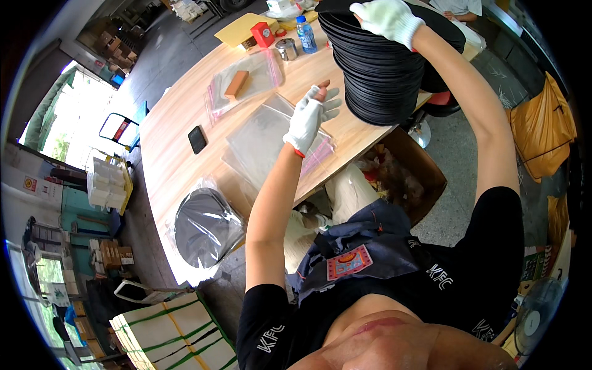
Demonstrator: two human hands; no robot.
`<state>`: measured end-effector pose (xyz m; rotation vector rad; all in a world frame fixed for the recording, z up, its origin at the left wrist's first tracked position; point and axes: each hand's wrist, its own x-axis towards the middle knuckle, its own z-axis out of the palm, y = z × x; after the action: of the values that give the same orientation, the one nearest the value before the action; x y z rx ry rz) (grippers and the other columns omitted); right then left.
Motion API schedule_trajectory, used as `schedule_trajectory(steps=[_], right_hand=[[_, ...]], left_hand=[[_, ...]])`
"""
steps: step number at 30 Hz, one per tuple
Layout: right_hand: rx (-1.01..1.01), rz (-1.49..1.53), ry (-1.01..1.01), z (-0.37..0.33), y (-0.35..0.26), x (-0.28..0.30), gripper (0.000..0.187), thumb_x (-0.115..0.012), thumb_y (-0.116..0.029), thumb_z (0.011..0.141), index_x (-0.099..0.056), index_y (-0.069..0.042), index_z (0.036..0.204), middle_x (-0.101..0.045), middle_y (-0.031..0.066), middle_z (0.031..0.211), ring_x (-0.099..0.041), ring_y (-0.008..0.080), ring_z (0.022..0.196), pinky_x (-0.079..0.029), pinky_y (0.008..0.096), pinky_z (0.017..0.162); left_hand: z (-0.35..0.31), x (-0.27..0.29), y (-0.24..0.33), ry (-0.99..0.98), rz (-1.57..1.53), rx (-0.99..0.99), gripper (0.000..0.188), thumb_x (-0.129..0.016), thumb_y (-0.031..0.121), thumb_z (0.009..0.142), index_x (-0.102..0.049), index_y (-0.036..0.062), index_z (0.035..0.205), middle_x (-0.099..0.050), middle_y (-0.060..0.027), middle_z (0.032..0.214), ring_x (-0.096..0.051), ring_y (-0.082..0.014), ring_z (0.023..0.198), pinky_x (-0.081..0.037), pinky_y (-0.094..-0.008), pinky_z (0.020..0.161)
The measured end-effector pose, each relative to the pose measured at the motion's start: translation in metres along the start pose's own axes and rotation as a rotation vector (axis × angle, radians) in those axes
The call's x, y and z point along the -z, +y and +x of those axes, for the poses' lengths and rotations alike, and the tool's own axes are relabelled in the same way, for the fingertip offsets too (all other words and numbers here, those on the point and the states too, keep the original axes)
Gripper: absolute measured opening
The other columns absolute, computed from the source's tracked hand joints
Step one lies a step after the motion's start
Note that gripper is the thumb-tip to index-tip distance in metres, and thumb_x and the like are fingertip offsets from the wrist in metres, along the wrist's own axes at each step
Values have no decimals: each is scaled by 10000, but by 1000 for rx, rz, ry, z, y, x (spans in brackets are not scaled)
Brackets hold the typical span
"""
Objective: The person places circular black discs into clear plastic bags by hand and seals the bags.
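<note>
Gloved hands [311, 113] [388, 22] near black discs [377, 77], white-lettered shirt [465, 302]

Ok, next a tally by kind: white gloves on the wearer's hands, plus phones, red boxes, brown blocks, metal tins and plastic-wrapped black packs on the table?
White gloves: 2
Phone: 1
Red box: 1
Brown block: 1
Metal tin: 1
Plastic-wrapped black pack: 1
Total: 7

A daylit opening [77, 114] lies beyond the left edge of the wood-grain table [168, 145]; grey concrete floor [176, 46] stretches past the far edge.
</note>
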<state>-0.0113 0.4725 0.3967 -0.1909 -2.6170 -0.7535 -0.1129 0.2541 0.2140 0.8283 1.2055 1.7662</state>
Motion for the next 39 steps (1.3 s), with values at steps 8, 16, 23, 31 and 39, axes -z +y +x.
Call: schedule_trajectory(steps=[8,16,23,31,39], right_hand=[[780,575,452,-113,-110,26,64,-642,-122,751,-592,-83,753,-628,62,768,-610,193,608,-510,314,497],[-158,1304,342,-104,-170,-107,932,-789,-347,708,-294,-82,1452,-334,157,1473,-356,319,1341,-305,394,1104],[-318,1968,-37,-84,-265,-192,464,-751,-51,760,-545,-54,1175,-630,50,1012,-569,138,962,-448,277,883],[-447,1889,-94,-103,-270,-172,484,-778,-96,742,-514,-64,1147,-608,41,963,-552,149,962,-429,283,894],[-26,1277,-468,-161,-230,-162,391,-571,-395,915,-537,-8,874,-588,242,763,-606,390,754,-453,432,684]], left_hand=[[-51,34,59,182,-236,92,502,-643,243,878,-497,-32,1272,-594,-156,1197,-605,-272,1055,-499,-365,906],[-148,91,13,591,546,-112,287,-738,123,803,-676,6,1057,-676,-5,922,-587,-86,812,-469,-244,741],[-173,140,-53,725,668,-154,303,-762,66,758,-689,8,1046,-684,2,893,-593,-75,794,-483,-251,751],[-176,110,-85,881,508,-272,308,-806,88,717,-687,-3,986,-688,-49,911,-618,-129,795,-499,-269,749],[-186,115,-102,837,500,-163,328,-825,149,722,-686,-19,967,-692,-35,874,-606,-112,767,-488,-260,744]])
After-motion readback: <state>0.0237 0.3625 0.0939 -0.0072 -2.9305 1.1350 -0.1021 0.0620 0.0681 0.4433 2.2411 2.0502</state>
